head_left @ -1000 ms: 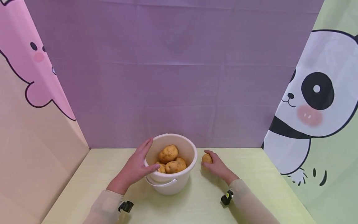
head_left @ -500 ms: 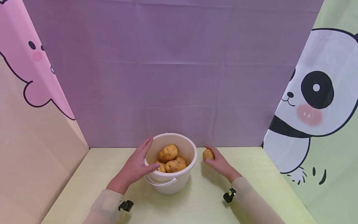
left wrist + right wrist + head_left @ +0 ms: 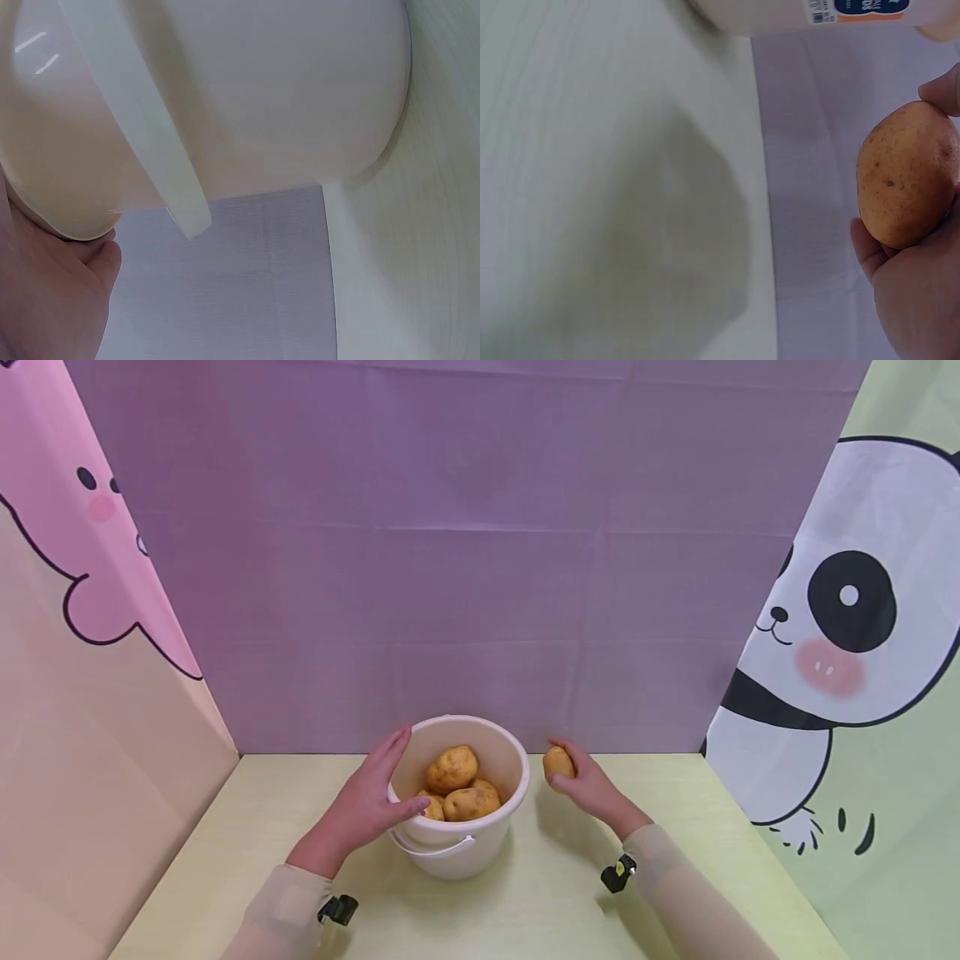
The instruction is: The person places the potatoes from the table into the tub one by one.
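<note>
A white bucket (image 3: 468,847) stands upright on the table, its handle (image 3: 438,854) hanging down at the front. Several potatoes (image 3: 452,768) lie inside it. My left hand (image 3: 367,810) holds the bucket at the left of its rim, the thumb reaching over the front edge; in the left wrist view, the fingers (image 3: 105,262) lie against the rim. To the right of the bucket, my right hand (image 3: 596,789) grips another potato (image 3: 558,763) between thumb and fingers. That potato (image 3: 904,176) is raised off the tabletop, with a shadow below it.
The pale table (image 3: 562,910) ends at a purple cloth backdrop (image 3: 480,568) close behind the bucket. Side panels bear a pink cartoon animal (image 3: 112,602) and a panda (image 3: 847,602). The right wrist view shows a printed label (image 3: 870,6) on the bucket.
My right hand has lifted its potato upward from the table and turned slightly. My left hand and the bucket have stayed in place.
</note>
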The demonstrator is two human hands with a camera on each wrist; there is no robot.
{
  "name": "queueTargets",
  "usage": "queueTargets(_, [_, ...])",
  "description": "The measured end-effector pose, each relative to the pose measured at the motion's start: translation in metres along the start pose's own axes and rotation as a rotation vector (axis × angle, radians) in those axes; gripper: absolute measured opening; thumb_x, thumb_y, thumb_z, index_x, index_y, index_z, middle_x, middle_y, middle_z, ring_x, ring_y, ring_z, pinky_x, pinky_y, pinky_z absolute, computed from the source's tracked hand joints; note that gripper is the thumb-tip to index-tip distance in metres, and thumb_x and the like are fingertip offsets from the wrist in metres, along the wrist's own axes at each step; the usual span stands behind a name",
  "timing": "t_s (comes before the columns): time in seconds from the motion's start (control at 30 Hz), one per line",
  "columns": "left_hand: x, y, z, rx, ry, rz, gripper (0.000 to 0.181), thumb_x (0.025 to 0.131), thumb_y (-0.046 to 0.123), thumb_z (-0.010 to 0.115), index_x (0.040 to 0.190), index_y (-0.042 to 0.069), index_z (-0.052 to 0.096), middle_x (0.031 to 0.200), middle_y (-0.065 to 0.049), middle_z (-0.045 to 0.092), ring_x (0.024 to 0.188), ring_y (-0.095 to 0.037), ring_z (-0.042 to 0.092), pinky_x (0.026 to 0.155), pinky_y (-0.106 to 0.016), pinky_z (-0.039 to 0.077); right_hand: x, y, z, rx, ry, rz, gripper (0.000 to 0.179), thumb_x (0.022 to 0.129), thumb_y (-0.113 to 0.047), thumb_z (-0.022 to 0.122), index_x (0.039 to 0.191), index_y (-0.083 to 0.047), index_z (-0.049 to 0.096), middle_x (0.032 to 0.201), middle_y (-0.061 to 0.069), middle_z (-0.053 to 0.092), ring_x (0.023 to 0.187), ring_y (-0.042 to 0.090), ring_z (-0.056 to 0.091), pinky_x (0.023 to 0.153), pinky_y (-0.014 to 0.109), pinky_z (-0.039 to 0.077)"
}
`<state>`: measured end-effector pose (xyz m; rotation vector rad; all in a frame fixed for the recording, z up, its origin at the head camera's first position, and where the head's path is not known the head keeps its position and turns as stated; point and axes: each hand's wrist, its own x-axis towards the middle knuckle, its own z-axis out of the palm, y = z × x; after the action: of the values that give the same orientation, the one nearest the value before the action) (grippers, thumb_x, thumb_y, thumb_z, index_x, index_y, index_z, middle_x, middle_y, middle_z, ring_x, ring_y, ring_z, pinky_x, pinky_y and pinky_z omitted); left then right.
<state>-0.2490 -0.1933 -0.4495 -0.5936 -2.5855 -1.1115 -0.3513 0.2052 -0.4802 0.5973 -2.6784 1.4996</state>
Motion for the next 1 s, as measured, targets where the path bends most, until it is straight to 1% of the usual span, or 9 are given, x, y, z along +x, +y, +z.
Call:
queueTargets(0.17, [0.000, 0.001, -0.001, -0.005, -0.001, -0.003, 0.110, 0.092, 0.050, 0.084, 0.175, 0.005, 0.027, 0.181, -0.018, 0.025, 0.162, -0.051, 0.030, 0.117, -0.075, 0.041, 0.002, -0.010, -0.004, 0.027, -0.017, -0.039, 0.073, 0.092, -0.009, 0.071, 0.161, -0.002, 0.050, 0.132, 0.020, 0.063, 0.104, 0.027, 0.061, 0.084, 0.037, 0.054])
queueTargets(0.4, [0.000, 0.003, -0.001, -0.005, -0.005, -0.023, 0.114, 0.091, 0.059, 0.082, 0.175, 0.005, 0.027, 0.181, -0.019, 0.025, 0.162, -0.051, 0.030, 0.116, -0.074, 0.041, 0.001, -0.028, -0.012, 0.028, -0.062, -0.063, 0.073, 0.096, -0.012, 0.070, 0.165, -0.007, 0.047, 0.135, 0.020, 0.060, 0.107, 0.029, 0.061, 0.086, 0.039, 0.056])
queueTargets(0.5, [-0.001, 0.003, 0.000, -0.005, -0.006, -0.025, 0.115, 0.091, 0.060, 0.082, 0.175, 0.005, 0.028, 0.181, -0.019, 0.025, 0.162, -0.052, 0.030, 0.116, -0.075, 0.042, 0.002, -0.034, -0.014, 0.033, -0.076, -0.073, 0.073, 0.097, -0.012, 0.070, 0.165, -0.009, 0.046, 0.136, 0.020, 0.059, 0.107, 0.031, 0.062, 0.087, 0.041, 0.056])
queueTargets(0.8, [-0.001, 0.001, 0.000, 0.005, -0.002, -0.019, 0.115, 0.091, 0.061, 0.082, 0.176, 0.006, 0.027, 0.181, -0.018, 0.025, 0.162, -0.052, 0.030, 0.115, -0.076, 0.042, 0.007, -0.048, -0.024, 0.047, -0.095, -0.113, 0.073, 0.097, -0.010, 0.069, 0.166, -0.008, 0.045, 0.136, 0.020, 0.059, 0.109, 0.030, 0.062, 0.089, 0.041, 0.056])
queueTargets(1.0, [-0.001, 0.001, 0.000, 0.000, 0.003, -0.009, 0.114, 0.091, 0.060, 0.082, 0.175, 0.006, 0.028, 0.181, -0.018, 0.026, 0.162, -0.052, 0.030, 0.116, -0.076, 0.042, 0.009, -0.058, -0.029, 0.036, -0.089, -0.161, 0.071, 0.097, -0.008, 0.068, 0.165, -0.009, 0.047, 0.137, 0.020, 0.058, 0.109, 0.030, 0.061, 0.089, 0.041, 0.056])
